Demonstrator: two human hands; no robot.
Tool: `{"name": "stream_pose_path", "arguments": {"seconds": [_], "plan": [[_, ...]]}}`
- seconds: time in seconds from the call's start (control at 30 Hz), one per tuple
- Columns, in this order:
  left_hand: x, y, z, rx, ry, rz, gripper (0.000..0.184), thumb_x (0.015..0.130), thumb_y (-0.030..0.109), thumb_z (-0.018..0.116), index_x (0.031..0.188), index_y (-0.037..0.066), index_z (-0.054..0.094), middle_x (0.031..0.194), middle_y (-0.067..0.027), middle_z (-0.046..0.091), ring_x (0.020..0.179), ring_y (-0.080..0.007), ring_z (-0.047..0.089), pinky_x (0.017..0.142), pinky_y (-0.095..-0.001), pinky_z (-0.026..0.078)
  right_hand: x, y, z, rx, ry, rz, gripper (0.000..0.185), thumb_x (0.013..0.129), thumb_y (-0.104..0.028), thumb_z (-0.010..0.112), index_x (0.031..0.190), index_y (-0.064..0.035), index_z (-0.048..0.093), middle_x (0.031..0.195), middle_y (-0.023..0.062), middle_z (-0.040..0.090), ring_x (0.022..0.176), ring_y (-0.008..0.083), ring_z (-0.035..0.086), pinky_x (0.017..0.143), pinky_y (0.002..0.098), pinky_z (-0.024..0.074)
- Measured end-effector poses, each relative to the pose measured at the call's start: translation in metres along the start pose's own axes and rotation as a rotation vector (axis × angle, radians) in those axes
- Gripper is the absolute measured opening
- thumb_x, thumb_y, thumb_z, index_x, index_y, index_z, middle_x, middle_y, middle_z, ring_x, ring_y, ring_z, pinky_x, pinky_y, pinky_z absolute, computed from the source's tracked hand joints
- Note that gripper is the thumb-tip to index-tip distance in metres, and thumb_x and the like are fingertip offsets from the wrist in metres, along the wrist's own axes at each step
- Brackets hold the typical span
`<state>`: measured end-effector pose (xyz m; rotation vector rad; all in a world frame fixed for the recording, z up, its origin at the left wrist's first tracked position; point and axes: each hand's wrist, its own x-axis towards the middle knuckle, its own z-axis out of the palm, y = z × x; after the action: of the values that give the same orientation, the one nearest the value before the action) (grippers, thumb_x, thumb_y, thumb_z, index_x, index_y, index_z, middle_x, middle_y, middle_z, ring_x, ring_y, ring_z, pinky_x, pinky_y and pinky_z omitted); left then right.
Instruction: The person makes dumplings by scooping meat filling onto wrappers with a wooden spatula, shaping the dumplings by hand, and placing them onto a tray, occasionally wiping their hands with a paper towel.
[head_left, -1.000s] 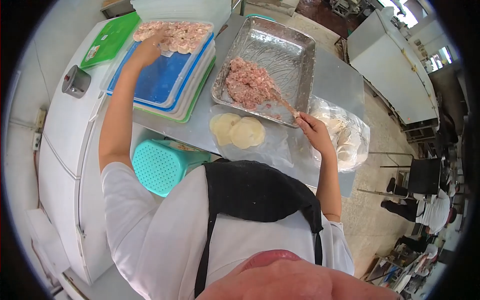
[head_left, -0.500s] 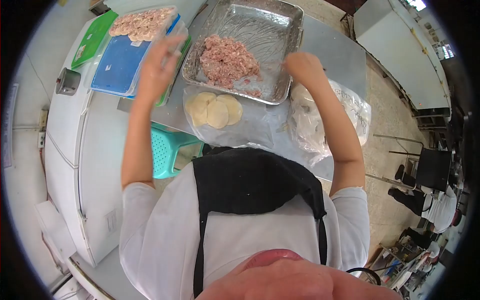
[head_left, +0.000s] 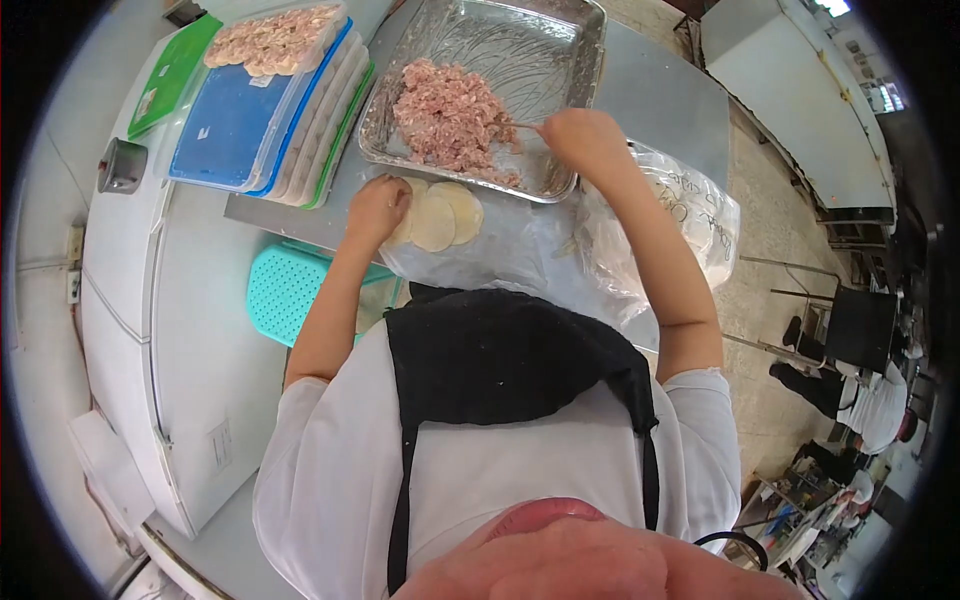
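Note:
My left hand (head_left: 378, 208) is closed, its fingertips at the edge of the leftmost round dough wrapper (head_left: 403, 228). More wrappers (head_left: 447, 218) overlap beside it on a clear plastic sheet (head_left: 500, 245). My right hand (head_left: 585, 143) grips a thin-handled utensil (head_left: 526, 125) over the metal tray (head_left: 480, 185); the utensil's far end reaches the raw ground meat (head_left: 450, 112), so its shape there is hidden. The meat is heaped in the left part of the tray, and a smeared film covers the tray's bottom.
Stacked lidded containers (head_left: 235, 130) stand at the left, topped by a clear box of filled dumplings (head_left: 272, 42). A marked plastic bag (head_left: 690, 215) lies under my right forearm. Beneath the table's left side is a turquoise stool (head_left: 285, 290). Other people (head_left: 875, 410) are at far right.
My left hand has come from beside the containers down to the wrappers and closed there. My right hand has moved slightly left, and its utensil now reaches the meat.

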<state>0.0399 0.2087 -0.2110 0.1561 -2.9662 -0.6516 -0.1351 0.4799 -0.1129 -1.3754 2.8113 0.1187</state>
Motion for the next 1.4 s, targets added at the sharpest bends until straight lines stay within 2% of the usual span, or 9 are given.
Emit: {"name": "stream_pose_path", "arguments": {"seconds": [0.23,0.5,0.6,0.8,0.93,1.03,1.17,1.23,1.4], "plan": [[0.014,0.039,-0.088,-0.216,0.011,0.028,0.015,0.079,0.019,0.063,0.091,0.010,0.065,0.081,-0.0087,0.060,0.084,-0.0307,0.059,0.075,-0.0403,0.048,-0.029,-0.037,0.000,0.063,-0.130,0.046,0.021,0.079,-0.019,0.057,0.073,-0.0026,0.068,0.074,0.0167,0.067,0.071,0.0328,0.067,0.061,0.0442,0.0532],[0.061,-0.007,-0.037,0.119,0.317,0.512,0.019,0.081,0.012,0.059,0.099,0.006,0.062,0.111,-0.0136,0.054,0.102,-0.0340,0.052,0.086,-0.0464,0.042,-0.007,-0.065,0.028,0.024,-0.094,-0.003,0.041,0.091,-0.037,0.050,0.073,-0.0041,0.067,0.075,0.0157,0.066,0.072,0.0365,0.065,0.063,0.0457,0.0512],[0.041,0.010,-0.072,-0.104,0.385,0.446,0.024,0.080,0.012,0.061,0.103,0.008,0.061,0.107,-0.0134,0.055,0.102,-0.0346,0.052,0.087,-0.0458,0.042,-0.003,-0.050,-0.016,0.081,-0.208,0.149,0.029,0.085,-0.027,0.054,0.078,-0.0029,0.069,0.078,0.0175,0.067,0.074,0.0341,0.067,0.062,0.0449,0.0531],[-0.016,-0.037,-0.037,-0.193,0.070,0.441,0.025,0.076,0.015,0.067,0.100,0.010,0.061,0.101,-0.0131,0.054,0.097,-0.0349,0.052,0.085,-0.0435,0.042,0.027,-0.074,0.058,0.157,-0.053,0.011,0.031,0.087,-0.028,0.052,0.077,-0.0041,0.068,0.078,0.0173,0.067,0.073,0.0352,0.066,0.062,0.0460,0.0516],[-0.030,-0.047,-0.020,-0.332,0.004,0.444,0.021,0.077,0.013,0.068,0.097,0.008,0.063,0.097,-0.0119,0.057,0.095,-0.0326,0.054,0.087,-0.0413,0.043,0.031,-0.079,0.029,0.543,-0.032,0.046,0.035,0.089,-0.033,0.053,0.078,-0.0033,0.067,0.076,0.0184,0.066,0.071,0.0365,0.064,0.065,0.0492,0.0505],[-0.025,-0.055,-0.016,-0.280,0.016,0.482,0.018,0.077,0.015,0.070,0.092,0.008,0.065,0.092,-0.0117,0.058,0.093,-0.0314,0.054,0.085,-0.0398,0.043,0.046,-0.081,-0.005,0.397,-0.092,0.125,0.043,0.092,-0.038,0.050,0.079,-0.0006,0.066,0.078,0.0214,0.064,0.074,0.0405,0.061,0.070,0.0480,0.0490],[-0.019,-0.061,-0.011,-0.516,-0.070,0.309,0.015,0.082,0.017,0.066,0.093,0.007,0.067,0.092,-0.0096,0.061,0.091,-0.0261,0.057,0.083,-0.0363,0.045,0.069,-0.101,0.020,0.185,-0.240,0.107,0.044,0.092,-0.038,0.050,0.080,0.0010,0.065,0.078,0.0204,0.064,0.075,0.0398,0.062,0.068,0.0476,0.0475],[-0.014,-0.062,-0.012,-0.657,-0.014,0.253,0.015,0.084,0.018,0.064,0.094,0.007,0.067,0.093,-0.0082,0.063,0.090,-0.0236,0.058,0.082,-0.0349,0.046,0.066,-0.111,0.035,0.285,-0.068,0.057,0.044,0.093,-0.038,0.050,0.081,0.0010,0.066,0.079,0.0198,0.064,0.077,0.0385,0.063,0.068,0.0470,0.0476],[-0.003,-0.034,-0.057,-1.922,-0.258,-0.419,0.023,0.090,0.016,0.058,0.109,0.002,0.060,0.103,-0.0048,0.064,0.097,-0.0140,0.059,0.082,-0.0294,0.048,0.033,-0.052,0.006,0.636,-0.204,0.063,0.037,0.090,-0.036,0.051,0.083,-0.0043,0.069,0.082,0.0192,0.066,0.082,0.0371,0.065,0.073,0.0472,0.0502]]}}
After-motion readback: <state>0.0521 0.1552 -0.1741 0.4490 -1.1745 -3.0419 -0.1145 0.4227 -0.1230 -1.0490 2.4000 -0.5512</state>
